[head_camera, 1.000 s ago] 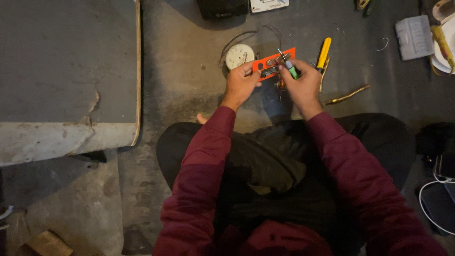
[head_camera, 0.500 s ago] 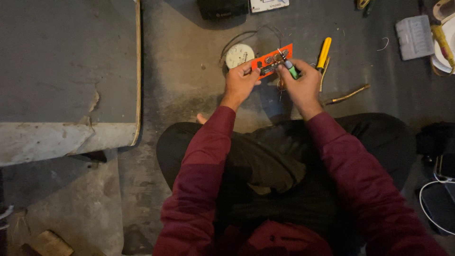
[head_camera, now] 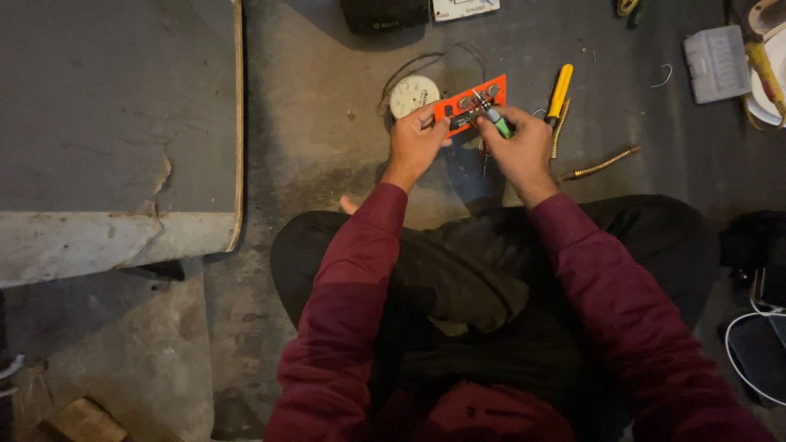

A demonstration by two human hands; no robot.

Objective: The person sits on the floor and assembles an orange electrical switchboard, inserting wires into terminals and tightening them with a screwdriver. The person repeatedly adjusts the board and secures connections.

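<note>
Both hands' fingers pinching orange board [head_camera: 475, 102] — left hand [head_camera: 413, 143], right hand [head_camera: 516, 147] — round white dial [head_camera: 413, 94], yellow-handled tool [head_camera: 560, 90] alongside.

Concrete floor [head_camera: 327, 123] (bare, stained): yellow-handled tool [head_camera: 561, 90], coiled springs [head_camera: 602, 164].

The person wears a dark red top with long sleeves [head_camera: 352, 278]. The sleeves go right down to the wrists and have soft folds in them. The pants [head_camera: 483, 278] are black and loose, with creases over the legs. The left hand [head_camera: 413, 143] and the right hand [head_camera: 520, 147] are bare, with no gloves or rings that can be seen.
</note>
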